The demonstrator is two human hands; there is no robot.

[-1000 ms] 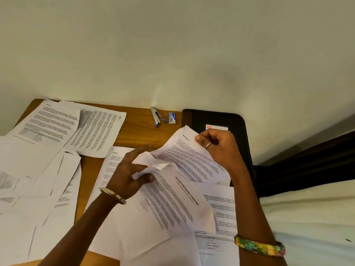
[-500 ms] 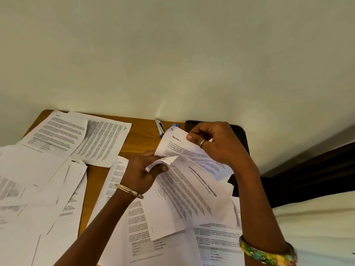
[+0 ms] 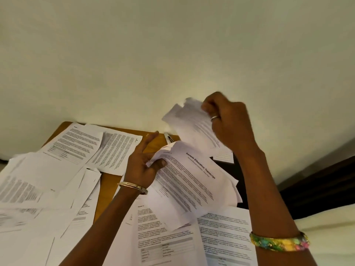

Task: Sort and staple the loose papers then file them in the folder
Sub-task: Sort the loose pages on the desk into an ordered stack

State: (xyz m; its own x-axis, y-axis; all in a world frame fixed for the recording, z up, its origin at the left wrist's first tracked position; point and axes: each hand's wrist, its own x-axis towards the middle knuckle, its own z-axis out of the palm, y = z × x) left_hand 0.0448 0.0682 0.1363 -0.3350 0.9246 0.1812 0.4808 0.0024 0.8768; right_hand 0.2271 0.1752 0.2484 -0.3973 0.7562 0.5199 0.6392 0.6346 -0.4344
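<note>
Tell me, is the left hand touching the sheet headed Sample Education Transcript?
Touching. In the head view the left hand pinches the top corner of the transcript sheet with its thumb.

I am reading only one clear heading: "Sample Education Transcript", in bold black print running slantwise down the sheet (image 3: 194, 181) at the centre of the frame, whose upper left corner my left hand (image 3: 143, 166) is pinching. The smaller lines under that heading are showing as grey bars too blurred for me to make out. The raised sheet (image 3: 192, 123) that my right hand (image 3: 228, 121) is gripping, just above centre, is smeared and unreadable. The pages (image 3: 76, 143) lying at the upper left and along the bottom are carrying printed paragraphs and tables, but none is coming through legibly.
</note>
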